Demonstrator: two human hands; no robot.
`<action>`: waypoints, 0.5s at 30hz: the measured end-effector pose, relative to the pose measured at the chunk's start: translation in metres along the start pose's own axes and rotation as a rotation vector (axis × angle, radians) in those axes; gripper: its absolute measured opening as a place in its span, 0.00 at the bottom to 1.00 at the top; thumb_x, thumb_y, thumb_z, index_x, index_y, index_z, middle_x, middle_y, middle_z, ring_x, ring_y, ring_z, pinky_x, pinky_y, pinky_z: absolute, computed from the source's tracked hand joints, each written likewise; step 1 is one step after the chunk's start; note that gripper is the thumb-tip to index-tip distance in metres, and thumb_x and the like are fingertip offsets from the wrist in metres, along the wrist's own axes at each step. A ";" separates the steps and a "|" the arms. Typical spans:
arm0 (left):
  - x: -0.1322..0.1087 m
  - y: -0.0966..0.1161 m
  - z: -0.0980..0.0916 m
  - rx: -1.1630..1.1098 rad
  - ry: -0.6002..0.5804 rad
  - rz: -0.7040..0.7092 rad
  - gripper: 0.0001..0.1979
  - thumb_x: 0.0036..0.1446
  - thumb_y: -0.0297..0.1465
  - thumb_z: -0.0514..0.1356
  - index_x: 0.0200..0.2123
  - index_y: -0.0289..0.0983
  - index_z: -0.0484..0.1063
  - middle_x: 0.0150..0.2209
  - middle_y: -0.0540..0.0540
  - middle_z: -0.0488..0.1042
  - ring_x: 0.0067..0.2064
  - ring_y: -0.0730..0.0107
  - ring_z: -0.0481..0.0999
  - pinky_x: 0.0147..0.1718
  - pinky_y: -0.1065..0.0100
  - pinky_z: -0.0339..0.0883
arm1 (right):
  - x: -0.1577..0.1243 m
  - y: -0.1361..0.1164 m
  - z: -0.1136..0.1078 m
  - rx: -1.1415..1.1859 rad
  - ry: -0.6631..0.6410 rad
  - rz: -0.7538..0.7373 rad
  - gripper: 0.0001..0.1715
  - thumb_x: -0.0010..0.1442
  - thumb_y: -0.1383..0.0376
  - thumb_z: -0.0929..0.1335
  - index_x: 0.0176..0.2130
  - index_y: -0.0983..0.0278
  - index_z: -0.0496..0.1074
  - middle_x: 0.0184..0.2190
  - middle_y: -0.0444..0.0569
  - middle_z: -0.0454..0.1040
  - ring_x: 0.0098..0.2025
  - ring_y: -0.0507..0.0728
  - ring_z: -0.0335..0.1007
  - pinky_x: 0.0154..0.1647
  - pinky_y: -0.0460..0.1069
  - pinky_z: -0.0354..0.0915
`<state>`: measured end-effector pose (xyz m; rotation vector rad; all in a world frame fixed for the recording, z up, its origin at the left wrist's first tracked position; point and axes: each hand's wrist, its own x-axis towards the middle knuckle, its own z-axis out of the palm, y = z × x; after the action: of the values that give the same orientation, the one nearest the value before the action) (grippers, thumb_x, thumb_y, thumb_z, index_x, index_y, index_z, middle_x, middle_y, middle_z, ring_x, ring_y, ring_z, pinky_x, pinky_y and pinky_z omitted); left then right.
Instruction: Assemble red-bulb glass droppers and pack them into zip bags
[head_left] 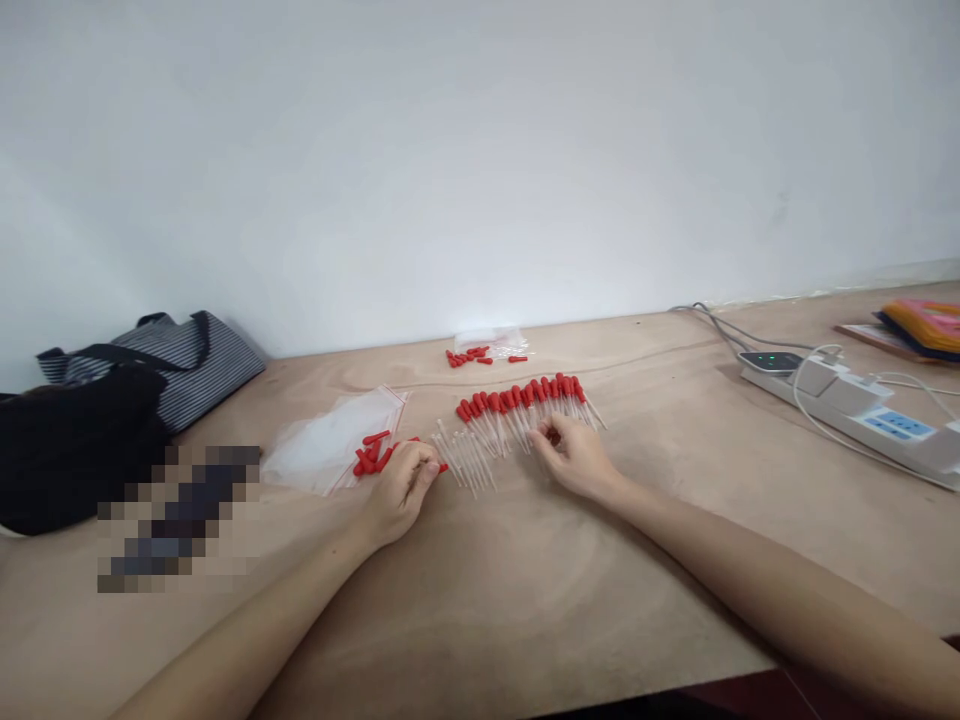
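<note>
My left hand (406, 488) is closed in a pinch, with the end of a red rubber bulb poking out past the fingertips. Beside it, several loose red bulbs (366, 464) lie on clear zip bags (319, 445). Just to its right, bare glass dropper tubes (469, 462) are laid side by side. Behind and right of these runs a slanting row of droppers with red bulbs fitted (517, 400), bulbs pointing away from me. My right hand (574, 455) rests at the near side of that row, fingers curled together; whatever is between them is hidden.
Near the wall lies another clear bag (491, 340) with more red bulbs (469, 356). A striped bag (202, 365) and a black cloth item (82, 450) are at left. To the right sit a white power strip (862, 410) with cables and a colourful stack (926, 325).
</note>
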<state>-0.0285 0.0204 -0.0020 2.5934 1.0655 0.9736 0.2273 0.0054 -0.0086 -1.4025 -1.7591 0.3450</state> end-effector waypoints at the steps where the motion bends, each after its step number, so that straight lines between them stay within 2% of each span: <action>1: -0.001 0.000 0.001 0.005 0.037 -0.014 0.10 0.60 0.31 0.45 0.29 0.36 0.61 0.28 0.48 0.65 0.32 0.70 0.66 0.32 0.69 0.61 | -0.002 0.004 -0.003 0.016 0.009 -0.029 0.09 0.55 0.64 0.61 0.25 0.63 0.62 0.21 0.44 0.69 0.24 0.50 0.63 0.27 0.46 0.56; 5: 0.000 0.003 0.009 0.015 0.118 -0.010 0.07 0.58 0.31 0.48 0.32 0.36 0.62 0.28 0.48 0.67 0.30 0.70 0.67 0.30 0.70 0.62 | -0.007 0.011 -0.006 0.037 0.028 -0.143 0.06 0.56 0.65 0.61 0.30 0.63 0.64 0.24 0.45 0.71 0.26 0.51 0.65 0.33 0.48 0.57; 9: 0.008 0.012 0.021 -0.002 0.118 0.022 0.07 0.58 0.32 0.50 0.37 0.36 0.65 0.32 0.46 0.71 0.35 0.68 0.69 0.35 0.67 0.63 | -0.014 0.005 -0.002 0.010 -0.013 -0.268 0.08 0.57 0.66 0.61 0.38 0.63 0.66 0.27 0.45 0.72 0.29 0.52 0.66 0.39 0.51 0.54; 15: 0.014 0.021 0.035 -0.107 0.072 -0.115 0.10 0.56 0.31 0.53 0.41 0.37 0.66 0.37 0.45 0.72 0.39 0.66 0.70 0.40 0.63 0.63 | -0.020 -0.007 0.003 -0.054 -0.061 -0.320 0.09 0.58 0.67 0.61 0.35 0.62 0.69 0.28 0.44 0.72 0.29 0.50 0.66 0.41 0.52 0.48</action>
<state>0.0134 0.0177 -0.0140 2.4003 1.1333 1.0725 0.2204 -0.0143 -0.0149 -1.1317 -2.0181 0.1699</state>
